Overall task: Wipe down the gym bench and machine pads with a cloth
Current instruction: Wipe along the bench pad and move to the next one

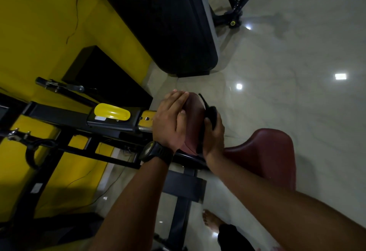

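Observation:
A maroon machine pad stands upright in the middle of the head view, fixed to a black and yellow machine frame. My left hand, a black watch on its wrist, lies flat against the pad's left face with straight fingers. My right hand presses a dark cloth against the pad's right edge, fingers curled round the cloth. A maroon seat pad sits lower right, partly hidden by my right forearm.
A yellow wall fills the left. A large black machine shroud stands above the pad. Glossy pale floor tiles spread to the right. My bare foot is beside the machine's black base beam.

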The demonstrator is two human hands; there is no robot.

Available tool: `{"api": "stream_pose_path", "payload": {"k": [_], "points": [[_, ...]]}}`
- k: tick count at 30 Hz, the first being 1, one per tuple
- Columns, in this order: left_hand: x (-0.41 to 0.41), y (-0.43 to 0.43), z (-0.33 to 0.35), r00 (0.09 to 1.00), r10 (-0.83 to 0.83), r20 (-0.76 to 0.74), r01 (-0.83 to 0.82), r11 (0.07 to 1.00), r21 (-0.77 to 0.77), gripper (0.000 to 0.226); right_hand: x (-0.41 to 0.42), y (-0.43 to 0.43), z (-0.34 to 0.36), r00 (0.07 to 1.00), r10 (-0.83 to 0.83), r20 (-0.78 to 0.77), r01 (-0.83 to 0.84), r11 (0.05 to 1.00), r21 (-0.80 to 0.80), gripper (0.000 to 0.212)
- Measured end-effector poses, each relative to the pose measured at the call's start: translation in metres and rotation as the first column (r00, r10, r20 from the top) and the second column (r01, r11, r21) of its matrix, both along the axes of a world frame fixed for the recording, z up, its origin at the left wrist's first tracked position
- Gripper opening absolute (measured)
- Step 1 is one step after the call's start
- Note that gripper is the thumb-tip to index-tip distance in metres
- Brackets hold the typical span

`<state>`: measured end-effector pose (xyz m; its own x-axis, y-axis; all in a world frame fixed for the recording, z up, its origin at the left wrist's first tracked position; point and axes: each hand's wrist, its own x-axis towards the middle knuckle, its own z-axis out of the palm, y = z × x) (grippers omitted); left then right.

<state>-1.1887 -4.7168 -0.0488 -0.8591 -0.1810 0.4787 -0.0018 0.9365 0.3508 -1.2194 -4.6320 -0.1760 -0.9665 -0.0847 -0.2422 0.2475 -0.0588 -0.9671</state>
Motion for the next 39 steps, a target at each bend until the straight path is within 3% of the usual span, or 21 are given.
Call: {"api": "stream_pose_path", "payload": {"k": [2, 4, 8, 13, 15, 20, 24, 28, 30, 33, 37, 39], "points": [[0.001, 0.000, 0.000, 1.000, -0.002, -0.003, 0.002, 1.000, 0.004, 0.049, 0.034, 0.000, 0.011, 0.998, -0.033, -0.059, 0.035, 0.999, 0.038, 0.071], [0.000, -0.001, 0.002, 1.000, -0.011, -0.006, 0.011, 1.000, -0.011, 0.049, 0.055, -0.001, 0.035, 0.990, -0.059, -0.127, 0.056, 0.998, -0.026, 0.063], [-0.002, -0.001, 0.001, 1.000, -0.001, 0.000, 0.001, 1.000, -0.027, 0.050, 0.011, -0.004, 0.046, 0.948, -0.066, -0.312, 0.076, 0.997, 0.021, 0.053], [-0.001, 0.001, 0.001, 1.000, 0.003, -0.004, -0.003, 1.000, -0.019, 0.049, -0.009, -0.004, 0.001, 0.999, 0.003, 0.051, -0.003, 1.000, 0.009, 0.065], [-0.002, 0.000, 0.001, 1.000, 0.001, -0.007, -0.001, 1.000, -0.017, 0.050, 0.013, -0.004, 0.005, 0.999, -0.039, 0.008, 0.039, 0.999, -0.013, 0.072], [-0.002, -0.001, 0.000, 1.000, -0.014, -0.016, 0.014, 0.999, -0.032, 0.051, 0.008, -0.004, 0.030, 0.960, -0.055, -0.274, 0.065, 0.998, 0.027, 0.055], [-0.002, 0.002, 0.002, 1.000, -0.002, -0.018, 0.002, 1.000, -0.021, 0.049, -0.032, 0.001, -0.003, 0.987, 0.123, -0.103, -0.125, 0.992, -0.007, 0.058], [-0.001, 0.003, 0.003, 1.000, 0.001, -0.013, -0.001, 1.000, -0.012, 0.049, 0.003, 0.000, -0.025, 0.991, 0.097, 0.092, -0.104, 0.992, 0.075, 0.061], [-0.001, 0.003, 0.003, 1.000, -0.003, -0.012, 0.002, 1.000, -0.021, 0.049, 0.029, 0.000, -0.018, 0.996, 0.075, 0.058, -0.082, 0.987, 0.137, 0.079], [-0.001, 0.003, 0.004, 1.000, -0.008, -0.019, 0.008, 1.000, -0.029, 0.049, 0.025, -0.004, -0.007, 0.993, 0.003, -0.118, 0.006, 0.997, 0.078, 0.063], [-0.002, 0.001, 0.002, 1.000, -0.009, -0.021, 0.009, 0.999, -0.031, 0.049, -0.019, 0.000, -0.006, 0.993, 0.062, -0.099, -0.062, 0.998, 0.005, 0.053], [-0.002, 0.000, 0.001, 1.000, -0.005, -0.020, 0.005, 0.999, -0.033, 0.049, -0.030, 0.002, -0.019, 0.992, 0.119, 0.038, -0.116, 0.991, -0.071, 0.044]]}}
